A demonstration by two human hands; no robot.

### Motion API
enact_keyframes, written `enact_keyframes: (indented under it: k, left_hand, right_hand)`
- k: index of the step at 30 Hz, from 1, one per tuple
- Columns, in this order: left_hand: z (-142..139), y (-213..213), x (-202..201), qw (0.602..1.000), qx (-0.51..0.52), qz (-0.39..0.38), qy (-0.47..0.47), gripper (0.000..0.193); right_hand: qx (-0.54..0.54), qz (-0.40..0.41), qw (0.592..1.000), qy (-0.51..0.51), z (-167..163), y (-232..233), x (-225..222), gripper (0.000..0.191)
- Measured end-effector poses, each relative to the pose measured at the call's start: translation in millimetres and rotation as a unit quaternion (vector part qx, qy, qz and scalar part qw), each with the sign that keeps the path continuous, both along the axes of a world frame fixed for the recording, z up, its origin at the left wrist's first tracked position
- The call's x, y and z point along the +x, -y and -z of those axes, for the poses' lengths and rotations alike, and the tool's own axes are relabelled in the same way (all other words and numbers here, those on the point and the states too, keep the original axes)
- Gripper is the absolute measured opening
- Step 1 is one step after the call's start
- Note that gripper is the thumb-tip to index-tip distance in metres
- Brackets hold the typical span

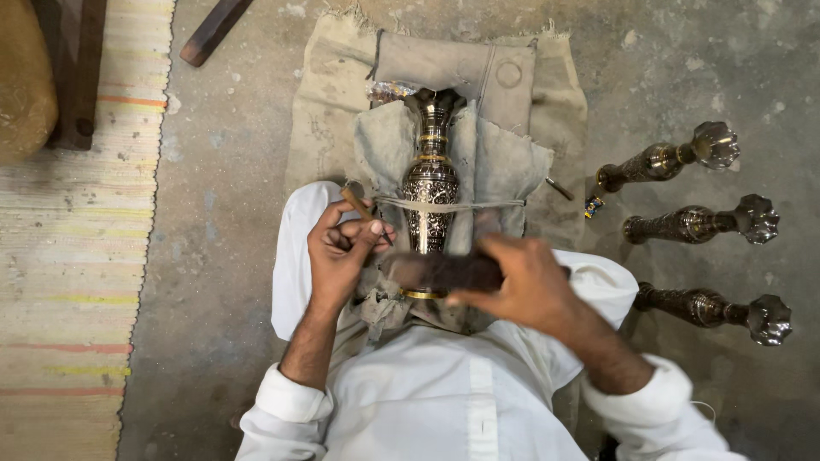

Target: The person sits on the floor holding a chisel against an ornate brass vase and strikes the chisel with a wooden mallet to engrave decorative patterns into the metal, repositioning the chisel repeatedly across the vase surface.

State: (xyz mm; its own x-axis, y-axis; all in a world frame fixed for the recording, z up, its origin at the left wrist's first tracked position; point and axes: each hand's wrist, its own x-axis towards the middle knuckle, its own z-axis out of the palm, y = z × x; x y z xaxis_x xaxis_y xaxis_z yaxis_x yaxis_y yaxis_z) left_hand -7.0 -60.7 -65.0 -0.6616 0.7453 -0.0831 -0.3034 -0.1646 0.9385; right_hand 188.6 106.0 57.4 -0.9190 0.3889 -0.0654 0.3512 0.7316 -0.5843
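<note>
Glossy engraved metal vase [431, 175] with brass bands, wrapped in rough grey cloth [500, 166]; matt burlap [320, 102] beneath, on rough concrete floor [222, 213]; woven mat [73, 256] left.

Soft, even, rather dim light falls from above, with faint shadows beside the three brass stems [692, 224] on the floor [222, 213], small glints on their faceted ends, and motion blur smearing the dark tool [444, 271] under the right hand [525, 286].

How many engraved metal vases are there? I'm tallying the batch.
4: one vase cloth-wrapped between the hands, three lying on the floor at right. Others may be out of view.
</note>
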Motion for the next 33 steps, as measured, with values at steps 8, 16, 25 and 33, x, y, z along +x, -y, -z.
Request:
enact_keyframes:
  k: [8, 16, 25, 33]
  left_hand:
    - [-11, -6, -2, 0.999, -0.011, 0.043, -0.029, 0.037]
    - [-38, -15, 12, 0.989, -0.043, 0.14, -0.033, 0.038]
    - [-87, -42, 18, 0.893, -0.172, 0.286, -0.301, 0.04]
    - [-92, -48, 22, 0.868, -0.17, 0.278, -0.376, 0.038]
  right_hand:
    - [0.012, 0.05, 0.993, -0.11, 52, 50, 16, 0.03]
    - [-0.259, 0.197, 0.945, -0.003, 79, 17, 42, 0.041]
    - [-0.502, 0.211, 0.839, -0.014, 72, -46, 78, 0.039]
    - [-0.302, 0.134, 0.944, -0.01, 84, -65, 79, 0.038]
